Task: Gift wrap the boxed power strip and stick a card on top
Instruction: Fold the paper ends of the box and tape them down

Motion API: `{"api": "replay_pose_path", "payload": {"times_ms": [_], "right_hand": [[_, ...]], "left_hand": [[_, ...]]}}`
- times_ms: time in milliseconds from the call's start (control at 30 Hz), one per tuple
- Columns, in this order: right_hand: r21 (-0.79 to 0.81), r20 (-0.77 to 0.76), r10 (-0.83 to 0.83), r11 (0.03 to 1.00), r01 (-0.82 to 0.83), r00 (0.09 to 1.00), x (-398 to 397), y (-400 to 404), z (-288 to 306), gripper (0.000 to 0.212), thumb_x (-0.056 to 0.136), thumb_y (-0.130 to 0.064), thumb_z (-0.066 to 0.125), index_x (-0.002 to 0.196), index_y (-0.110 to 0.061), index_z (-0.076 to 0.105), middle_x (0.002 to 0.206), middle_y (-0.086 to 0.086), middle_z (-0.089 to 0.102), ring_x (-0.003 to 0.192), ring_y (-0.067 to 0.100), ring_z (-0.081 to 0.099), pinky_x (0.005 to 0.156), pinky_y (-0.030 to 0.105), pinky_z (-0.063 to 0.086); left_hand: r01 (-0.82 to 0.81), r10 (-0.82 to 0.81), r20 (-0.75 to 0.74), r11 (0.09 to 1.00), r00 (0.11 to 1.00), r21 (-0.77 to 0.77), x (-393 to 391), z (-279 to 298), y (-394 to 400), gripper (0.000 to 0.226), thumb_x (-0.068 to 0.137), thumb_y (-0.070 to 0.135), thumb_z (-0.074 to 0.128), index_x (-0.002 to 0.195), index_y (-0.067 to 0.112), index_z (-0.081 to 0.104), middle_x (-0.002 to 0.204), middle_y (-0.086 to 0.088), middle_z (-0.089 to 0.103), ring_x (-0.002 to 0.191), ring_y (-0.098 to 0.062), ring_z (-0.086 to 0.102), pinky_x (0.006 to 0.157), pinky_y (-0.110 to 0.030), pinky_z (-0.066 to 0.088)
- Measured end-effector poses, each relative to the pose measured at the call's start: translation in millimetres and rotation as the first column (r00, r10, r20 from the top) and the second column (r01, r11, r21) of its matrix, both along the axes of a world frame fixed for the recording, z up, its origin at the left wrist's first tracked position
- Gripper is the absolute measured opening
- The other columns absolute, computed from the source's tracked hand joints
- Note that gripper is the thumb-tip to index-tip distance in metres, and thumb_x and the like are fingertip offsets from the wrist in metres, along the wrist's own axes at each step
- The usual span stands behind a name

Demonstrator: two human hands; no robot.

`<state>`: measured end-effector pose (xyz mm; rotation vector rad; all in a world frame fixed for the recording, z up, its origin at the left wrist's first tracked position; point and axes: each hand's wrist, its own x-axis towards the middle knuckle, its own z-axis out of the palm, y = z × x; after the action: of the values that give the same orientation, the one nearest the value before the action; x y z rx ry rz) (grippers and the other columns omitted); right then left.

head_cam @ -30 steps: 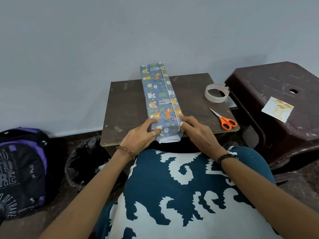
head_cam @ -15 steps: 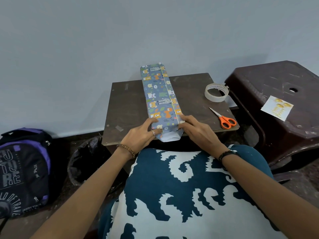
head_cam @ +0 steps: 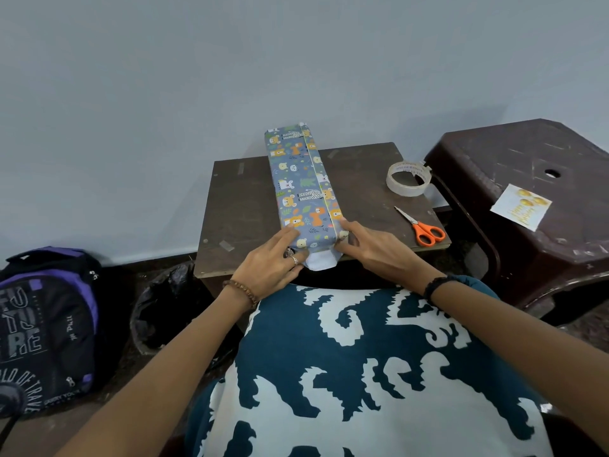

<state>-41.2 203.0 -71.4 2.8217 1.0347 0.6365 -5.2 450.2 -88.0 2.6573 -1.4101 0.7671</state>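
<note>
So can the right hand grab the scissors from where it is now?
Probably yes. The scissors lie on the table just right of the right hand, with nothing between them. But that hand is pressing the wrapped box, so it would have to let go first.

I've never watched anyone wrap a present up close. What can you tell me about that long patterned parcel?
The parcel is a long, narrow box in blue-grey paper printed with cartoon animals. A seam runs lengthwise along its top. It lies flat on the table, reaching past the far edge toward the wall. At the near end a white paper flap sticks out, unfolded. The left hand and right hand press that end's sides.
</note>
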Motion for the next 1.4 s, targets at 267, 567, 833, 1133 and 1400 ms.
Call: {"api": "replay_pose_path", "payload": {"times_ms": [267, 567, 833, 1133, 1400], "right_hand": [[0.078, -0.052, -0.05, 0.996, 0.053, 0.997, 0, 2, -10, 0.033, 0.069, -0.004, 0.062, 0.1, -0.013, 0.067, 0.116, 0.018, 0.059, 0.079, 0.025, 0.067, 0.052, 0.025, 0.051], [0.211, 0.012, -0.11, 0.972, 0.105, 0.994, 5, 12, -20, 0.026, 0.088, -0.028, 0.045, 0.086, -0.012, 0.066, 0.108, 0.013, 0.062, 0.077, 0.021, 0.067, 0.056, 0.024, 0.05], [0.278, 0.136, -0.166, 0.953, 0.123, 0.977, 7, 16, -23, 0.027, 0.091, -0.024, 0.045, 0.079, -0.008, 0.063, 0.1, 0.01, 0.065, 0.066, 0.015, 0.065, 0.051, 0.022, 0.046], [0.299, 0.149, -0.195, 0.944, 0.144, 0.969, 7, 18, -26, 0.028, 0.092, -0.025, 0.046, 0.082, -0.008, 0.065, 0.101, 0.008, 0.066, 0.066, 0.013, 0.064, 0.051, 0.02, 0.046], [0.347, 0.169, -0.239, 0.922, 0.169, 0.956, 10, 17, -26, 0.03, 0.09, -0.033, 0.05, 0.087, -0.007, 0.065, 0.083, 0.003, 0.063, 0.061, 0.011, 0.06, 0.051, 0.018, 0.041]], "left_hand": [[-0.075, 0.047, -0.16, 0.983, 0.986, -0.167, -4, -5, -6, 0.03, 0.086, 0.028, 0.043, 0.084, 0.014, 0.07, 0.117, -0.003, 0.042, 0.089, -0.022, 0.069, 0.049, -0.025, 0.054], [-0.228, 0.161, -0.264, 0.942, 0.951, -0.247, -7, -11, -15, 0.031, 0.086, 0.026, 0.041, 0.084, 0.009, 0.066, 0.111, -0.009, 0.06, 0.1, -0.019, 0.068, 0.059, -0.02, 0.054], [-0.179, 0.139, -0.17, 0.952, 0.976, -0.25, -5, -13, -15, 0.019, 0.088, 0.026, 0.04, 0.092, 0.017, 0.057, 0.112, -0.009, 0.055, 0.096, -0.024, 0.068, 0.053, -0.028, 0.058], [-0.197, 0.198, -0.02, 0.947, 0.98, -0.252, -2, -9, -19, 0.026, 0.084, 0.036, 0.047, 0.106, 0.023, 0.047, 0.097, -0.001, 0.066, 0.073, -0.012, 0.069, 0.048, -0.018, 0.049], [-0.256, 0.162, -0.253, 0.879, 0.954, -0.403, 2, -7, -22, 0.017, 0.074, 0.022, 0.067, 0.089, 0.015, 0.071, 0.09, 0.005, 0.069, 0.077, -0.012, 0.07, 0.051, -0.019, 0.051]]}}
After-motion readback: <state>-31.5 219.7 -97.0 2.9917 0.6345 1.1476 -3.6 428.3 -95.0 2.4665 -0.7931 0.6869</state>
